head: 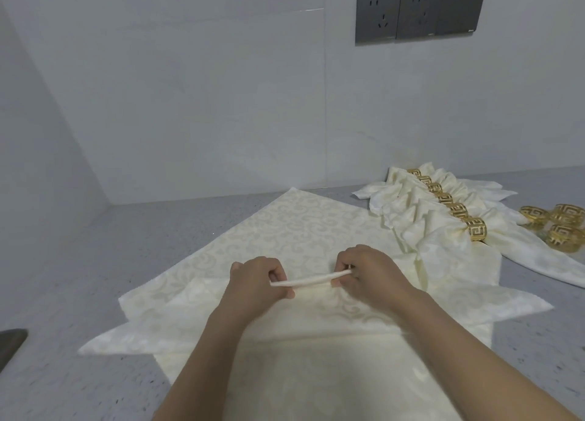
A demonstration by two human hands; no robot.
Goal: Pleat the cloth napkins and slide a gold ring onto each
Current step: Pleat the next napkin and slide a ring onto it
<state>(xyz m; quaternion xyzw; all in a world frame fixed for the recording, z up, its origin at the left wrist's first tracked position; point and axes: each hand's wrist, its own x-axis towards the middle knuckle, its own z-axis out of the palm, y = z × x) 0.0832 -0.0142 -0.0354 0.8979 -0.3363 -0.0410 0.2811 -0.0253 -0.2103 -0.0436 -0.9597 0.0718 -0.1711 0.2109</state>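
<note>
A cream patterned napkin (pixel 294 230) lies spread on the grey counter, on top of other flat napkins. My left hand (pixel 256 284) and my right hand (pixel 364 271) each pinch one end of a raised fold of this napkin (pixel 311 282), holding it as a narrow ridge between them. At the right, a row of several pleated napkins (pixel 421 211) lies side by side, each with a gold ring (pixel 476 229) around its middle. Three loose gold rings (pixel 560 227) sit further right.
The grey speckled counter (pixel 95 262) meets pale tiled walls at the back and left. Dark wall sockets (pixel 421 10) hang above the finished napkins. A dark object (pixel 11 347) pokes in at the left edge.
</note>
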